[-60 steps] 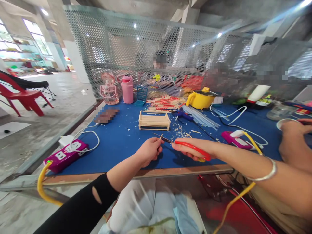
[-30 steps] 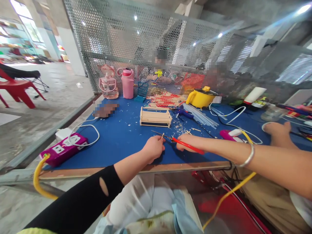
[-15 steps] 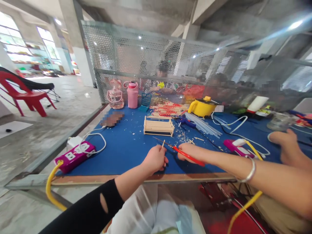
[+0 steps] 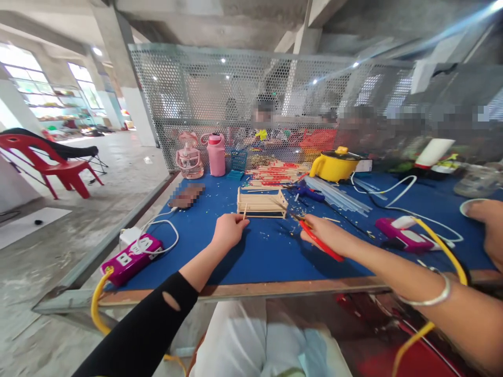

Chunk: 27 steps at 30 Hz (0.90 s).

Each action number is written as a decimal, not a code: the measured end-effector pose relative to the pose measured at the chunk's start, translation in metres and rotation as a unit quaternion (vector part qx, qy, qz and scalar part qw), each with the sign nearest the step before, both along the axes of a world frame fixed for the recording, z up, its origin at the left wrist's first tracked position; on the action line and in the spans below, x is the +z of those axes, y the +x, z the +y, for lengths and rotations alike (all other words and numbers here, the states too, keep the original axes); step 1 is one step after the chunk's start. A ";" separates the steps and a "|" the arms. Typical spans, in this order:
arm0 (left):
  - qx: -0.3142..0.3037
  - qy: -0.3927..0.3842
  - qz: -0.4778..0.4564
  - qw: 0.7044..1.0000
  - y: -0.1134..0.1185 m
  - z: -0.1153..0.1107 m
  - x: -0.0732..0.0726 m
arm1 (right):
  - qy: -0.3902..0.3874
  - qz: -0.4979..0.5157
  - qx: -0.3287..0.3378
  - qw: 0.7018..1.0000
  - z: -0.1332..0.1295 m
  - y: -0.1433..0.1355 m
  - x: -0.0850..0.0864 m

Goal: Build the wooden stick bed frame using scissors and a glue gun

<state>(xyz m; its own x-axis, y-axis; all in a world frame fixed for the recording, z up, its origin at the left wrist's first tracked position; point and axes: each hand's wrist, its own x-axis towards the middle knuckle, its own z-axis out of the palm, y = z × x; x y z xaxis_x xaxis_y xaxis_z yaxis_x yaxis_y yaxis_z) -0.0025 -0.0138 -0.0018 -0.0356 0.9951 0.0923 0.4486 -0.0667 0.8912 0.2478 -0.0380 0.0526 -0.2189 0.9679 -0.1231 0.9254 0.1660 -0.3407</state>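
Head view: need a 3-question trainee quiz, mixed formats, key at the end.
1. Multiple choice: the right hand holds
A) a white cable
B) red-handled scissors
C) a blue glue gun

2. True or false: the yellow pot stands farther right in the view than the solid pink bottle.

3. Fill in: the left hand holds a thin wooden ____.

Key:
1. B
2. True
3. stick

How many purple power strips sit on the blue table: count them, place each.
2. One purple power strip lies near left on the blue table; the other lies right of the right hand. More could be hidden.
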 end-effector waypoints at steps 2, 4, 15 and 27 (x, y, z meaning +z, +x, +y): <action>0.001 0.001 -0.007 1.000 0.000 0.007 -0.004 | 0.037 0.018 -0.028 0.999 -0.006 0.015 -0.010; -0.011 -0.005 -0.026 1.000 0.004 0.009 -0.009 | 0.078 0.026 -0.066 0.994 -0.012 0.030 -0.019; -0.129 -0.001 0.062 0.990 0.027 -0.022 -0.004 | 0.014 -0.104 -0.086 0.991 -0.044 0.076 -0.025; -0.164 0.099 0.319 0.928 0.065 0.017 -0.001 | 0.000 -0.111 0.020 0.994 0.006 0.123 -0.010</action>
